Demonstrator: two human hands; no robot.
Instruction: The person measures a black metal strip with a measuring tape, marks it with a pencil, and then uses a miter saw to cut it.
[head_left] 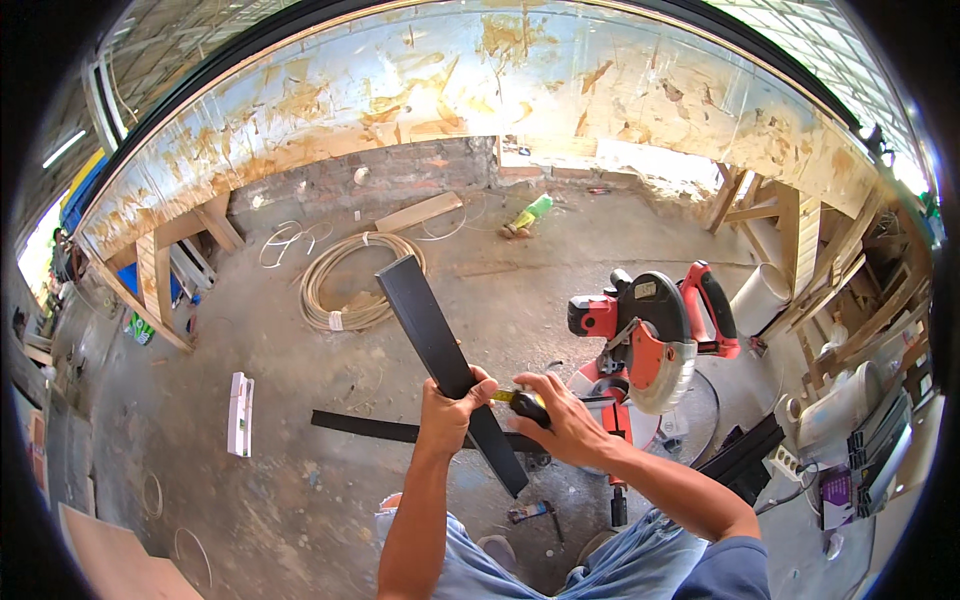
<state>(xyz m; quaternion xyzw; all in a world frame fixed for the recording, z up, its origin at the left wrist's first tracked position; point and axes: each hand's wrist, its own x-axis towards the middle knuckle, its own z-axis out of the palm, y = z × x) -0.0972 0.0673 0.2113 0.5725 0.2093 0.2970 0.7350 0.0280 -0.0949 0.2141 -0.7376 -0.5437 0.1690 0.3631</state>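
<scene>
My left hand is closed round a flat black bar, which slants from upper left to lower right above the floor. In my right hand is a black and yellow tape measure, just right of the bar. A short length of its yellow blade shows between the two hands and reaches toward my left thumb. Below the bar, a second long black strip runs behind my left wrist. To the right of my hands stands a red and black miter saw.
A coil of beige hose and a wooden board lie ahead on the concrete floor. A green bottle is beyond them. A hammer lies near my feet. Black profiles and a power strip sit at right.
</scene>
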